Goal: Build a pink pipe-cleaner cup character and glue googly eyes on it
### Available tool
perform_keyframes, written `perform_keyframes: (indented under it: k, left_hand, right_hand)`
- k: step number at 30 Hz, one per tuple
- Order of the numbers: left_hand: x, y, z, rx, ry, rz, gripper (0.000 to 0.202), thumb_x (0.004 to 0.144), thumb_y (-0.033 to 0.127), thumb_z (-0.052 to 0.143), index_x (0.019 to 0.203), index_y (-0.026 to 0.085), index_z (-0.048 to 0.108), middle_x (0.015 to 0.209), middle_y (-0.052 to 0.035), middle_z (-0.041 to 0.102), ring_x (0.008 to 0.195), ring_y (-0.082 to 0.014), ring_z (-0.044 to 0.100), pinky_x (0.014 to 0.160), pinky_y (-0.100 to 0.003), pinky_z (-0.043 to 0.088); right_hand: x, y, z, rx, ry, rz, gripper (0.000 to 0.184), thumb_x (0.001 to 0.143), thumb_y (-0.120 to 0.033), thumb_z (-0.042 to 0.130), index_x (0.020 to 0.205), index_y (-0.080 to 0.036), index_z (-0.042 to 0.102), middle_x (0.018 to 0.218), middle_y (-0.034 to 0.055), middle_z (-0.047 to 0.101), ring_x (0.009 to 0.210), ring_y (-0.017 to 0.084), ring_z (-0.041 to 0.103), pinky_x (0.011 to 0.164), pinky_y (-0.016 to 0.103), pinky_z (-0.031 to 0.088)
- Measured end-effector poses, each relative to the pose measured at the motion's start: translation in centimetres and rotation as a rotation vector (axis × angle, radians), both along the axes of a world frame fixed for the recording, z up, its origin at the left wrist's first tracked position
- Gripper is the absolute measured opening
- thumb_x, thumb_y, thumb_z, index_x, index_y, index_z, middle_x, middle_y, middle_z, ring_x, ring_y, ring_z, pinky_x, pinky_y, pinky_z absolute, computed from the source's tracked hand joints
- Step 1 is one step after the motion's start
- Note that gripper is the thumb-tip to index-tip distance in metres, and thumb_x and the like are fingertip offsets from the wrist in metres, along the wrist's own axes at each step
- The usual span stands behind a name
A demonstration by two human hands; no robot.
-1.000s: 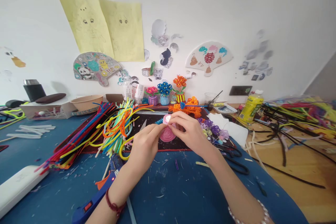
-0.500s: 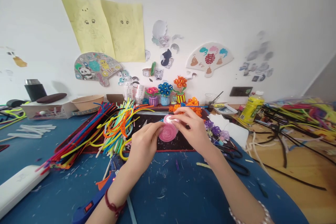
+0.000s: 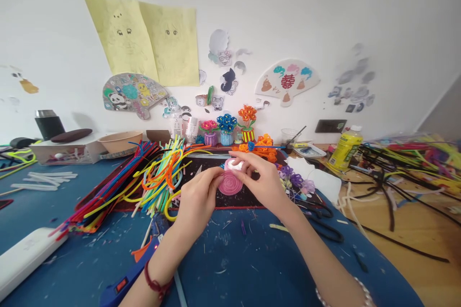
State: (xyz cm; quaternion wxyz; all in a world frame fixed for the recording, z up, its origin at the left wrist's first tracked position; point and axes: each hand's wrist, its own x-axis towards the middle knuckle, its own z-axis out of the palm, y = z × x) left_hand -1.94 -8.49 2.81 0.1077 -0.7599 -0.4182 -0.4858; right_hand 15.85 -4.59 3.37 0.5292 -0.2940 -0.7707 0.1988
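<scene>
A flat pink spiral coil (image 3: 230, 183), which looks wound from pipe cleaner, is held up over the dark red-edged mat. My left hand (image 3: 198, 197) pinches its upper left edge between thumb and fingers. Above the spiral shows a white piece (image 3: 235, 166) with pink around it; whether it is joined to the coil I cannot tell. My right hand (image 3: 265, 180) has its thumb and curled fingers closed at the white piece and the coil's upper right edge.
Bundles of coloured pipe cleaners (image 3: 162, 172) lie left of my hands. A blue glue gun (image 3: 133, 268) rests by my left forearm. Pipe-cleaner flowers in pots (image 3: 226, 138) line the wall. Right are purple flowers (image 3: 297, 180) and a yellow bottle (image 3: 345, 148).
My right hand's raised fingers have come down and curled around the white piece. The pink coil and my left hand stay almost in place.
</scene>
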Motion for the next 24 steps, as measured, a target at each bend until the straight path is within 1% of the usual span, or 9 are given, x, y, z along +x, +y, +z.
perform_keyframes:
  k: [3,5,9,12,14,18,20,22,24]
  left_hand:
    - [0.0,0.0,0.0,0.012,0.009,0.005,0.013,0.095,0.018,0.050,0.096,0.020,0.062,0.086,-0.0019,0.074,0.073,-0.0139,0.070,0.069,-0.024,0.053]
    - [0.0,0.0,-0.1,0.016,0.013,0.008,0.013,0.094,0.017,0.050,0.096,0.019,0.062,0.086,-0.0016,0.074,0.073,-0.0135,0.070,0.068,-0.023,0.052]
    - [-0.1,0.1,-0.3,0.021,0.014,0.007,0.011,0.094,0.017,0.052,0.096,0.019,0.062,0.087,-0.0015,0.074,0.074,-0.0134,0.070,0.069,-0.023,0.052]
    - [-0.1,0.1,-0.4,0.016,0.008,0.003,0.011,0.094,0.018,0.052,0.097,0.020,0.062,0.088,-0.0021,0.074,0.075,-0.0137,0.070,0.070,-0.023,0.053]
    - [0.0,0.1,-0.4,0.011,0.006,0.002,0.011,0.094,0.019,0.052,0.097,0.020,0.062,0.088,-0.0024,0.074,0.075,-0.0141,0.070,0.070,-0.024,0.053]
    - [0.1,0.1,-0.4,0.023,0.006,0.001,0.011,0.094,0.019,0.052,0.096,0.020,0.062,0.087,-0.0027,0.074,0.076,-0.0145,0.070,0.071,-0.024,0.054]
    - [0.1,0.1,-0.4,0.030,0.006,-0.004,0.011,0.094,0.018,0.051,0.096,0.019,0.062,0.088,-0.0025,0.074,0.075,-0.0140,0.070,0.071,-0.024,0.053]
    - [0.1,0.1,-0.4,0.021,0.008,-0.010,0.011,0.094,0.018,0.051,0.096,0.020,0.062,0.087,-0.0018,0.074,0.075,-0.0136,0.070,0.070,-0.024,0.053]
    - [0.0,0.1,-0.4,0.006,0.007,-0.014,0.012,0.094,0.017,0.051,0.096,0.020,0.062,0.086,-0.0013,0.074,0.075,-0.0134,0.069,0.070,-0.024,0.053]
  right_hand:
    - [0.0,-0.1,0.3,-0.068,0.097,0.037,0.042,0.088,-0.024,0.063,0.130,-0.026,0.057,0.100,0.0038,0.072,0.075,0.015,0.062,0.072,0.030,0.054]
    - [0.0,-0.1,0.4,-0.110,0.168,0.072,0.040,0.087,-0.025,0.064,0.127,-0.025,0.058,0.100,0.0038,0.073,0.079,0.016,0.064,0.077,0.031,0.054]
    - [0.0,0.4,0.4,-0.244,0.380,0.079,0.026,0.077,-0.034,0.076,0.098,-0.020,0.067,0.091,0.0055,0.074,0.081,0.018,0.069,0.079,0.033,0.057]
    - [0.3,1.0,0.1,-0.370,0.487,0.046,0.032,0.067,-0.043,0.083,0.077,-0.017,0.068,0.074,0.0056,0.074,0.069,0.020,0.071,0.071,0.035,0.059]
    - [0.6,1.5,-0.1,-0.409,0.515,0.023,0.037,0.063,-0.047,0.084,0.072,-0.016,0.068,0.065,0.0052,0.072,0.059,0.020,0.069,0.062,0.033,0.058]
    - [0.8,2.0,-0.6,-0.400,0.448,-0.039,0.040,0.066,-0.053,0.081,0.069,-0.015,0.068,0.057,0.0050,0.069,0.049,0.019,0.064,0.050,0.030,0.054]
    - [0.8,1.9,-0.6,-0.358,0.363,-0.073,0.039,0.070,-0.054,0.077,0.068,-0.016,0.069,0.055,0.0046,0.068,0.048,0.019,0.063,0.049,0.031,0.053]
    - [0.6,1.6,-0.6,-0.284,0.260,-0.081,0.036,0.078,-0.052,0.071,0.068,-0.016,0.071,0.061,0.0061,0.071,0.056,0.021,0.067,0.056,0.032,0.055]
    - [0.4,1.2,-0.4,-0.205,0.164,-0.034,0.030,0.084,-0.046,0.067,0.076,-0.018,0.074,0.077,0.0079,0.076,0.071,0.022,0.070,0.068,0.034,0.056]
